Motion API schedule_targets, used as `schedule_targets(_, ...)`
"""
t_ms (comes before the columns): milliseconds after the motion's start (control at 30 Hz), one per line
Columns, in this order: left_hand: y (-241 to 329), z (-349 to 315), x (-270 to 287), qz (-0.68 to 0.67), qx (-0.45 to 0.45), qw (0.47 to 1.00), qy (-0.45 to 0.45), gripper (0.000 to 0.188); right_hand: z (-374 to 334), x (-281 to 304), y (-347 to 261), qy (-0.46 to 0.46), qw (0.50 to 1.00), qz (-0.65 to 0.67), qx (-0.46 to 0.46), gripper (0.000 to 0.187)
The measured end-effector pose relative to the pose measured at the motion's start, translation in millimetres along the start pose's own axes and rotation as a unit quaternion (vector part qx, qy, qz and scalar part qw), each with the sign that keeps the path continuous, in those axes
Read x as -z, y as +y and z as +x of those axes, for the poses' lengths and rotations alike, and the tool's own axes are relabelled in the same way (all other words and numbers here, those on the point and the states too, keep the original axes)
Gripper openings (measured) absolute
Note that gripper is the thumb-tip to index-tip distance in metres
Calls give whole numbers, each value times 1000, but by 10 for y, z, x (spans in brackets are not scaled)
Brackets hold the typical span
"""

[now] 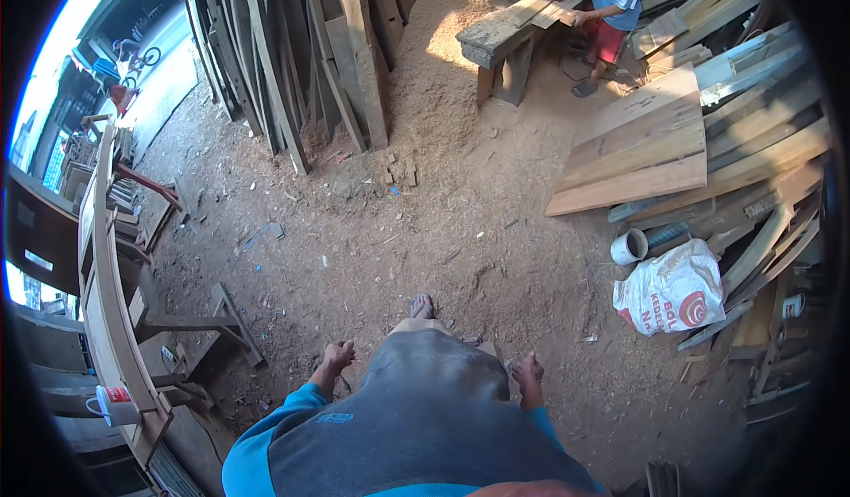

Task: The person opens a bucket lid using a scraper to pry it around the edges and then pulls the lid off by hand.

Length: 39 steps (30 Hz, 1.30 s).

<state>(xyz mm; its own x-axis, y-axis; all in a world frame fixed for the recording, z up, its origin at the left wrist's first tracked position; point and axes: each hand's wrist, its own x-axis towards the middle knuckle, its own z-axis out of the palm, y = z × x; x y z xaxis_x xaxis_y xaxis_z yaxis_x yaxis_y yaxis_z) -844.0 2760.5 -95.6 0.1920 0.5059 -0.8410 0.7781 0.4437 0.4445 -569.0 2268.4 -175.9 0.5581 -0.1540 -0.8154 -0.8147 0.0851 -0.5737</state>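
My left hand hangs beside my body, low over the dirt floor. Its fingers are curled in, and I see nothing held in them. On the other side, my right hand hangs at about the same height, its fingers loosely bent and partly apart, with no object visible in it. Neither hand touches anything around me. Between them, my dark shirt with blue sleeves covers the middle of the view. One foot in a sandal shows ahead of it.
Upright boards lean at the back left. A person handles wood at a rough bench. Stacked planks, a paint can and a white sack lie right. A long wooden workpiece with a white bucket stands left.
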Motion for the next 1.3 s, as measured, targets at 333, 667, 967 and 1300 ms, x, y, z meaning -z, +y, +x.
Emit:
schedule_targets(333,462,-19,-356,52,-61,996,-28,44,-118,423,144,-16,998,-55,-17,50)
schedule_targets(667,655,-68,-747,247,-102,963,-28,46,358,944,261,27,997,-33,-69,57)
schedule_targets(967,395,-455,-933,157,-132,979,12,50,298,807,-198,3,994,-75,-78,59)
schedule_targets(1300,-346,-457,-819,154,-56,985,46,43,600,970,-356,-21,995,-72,-66,62)
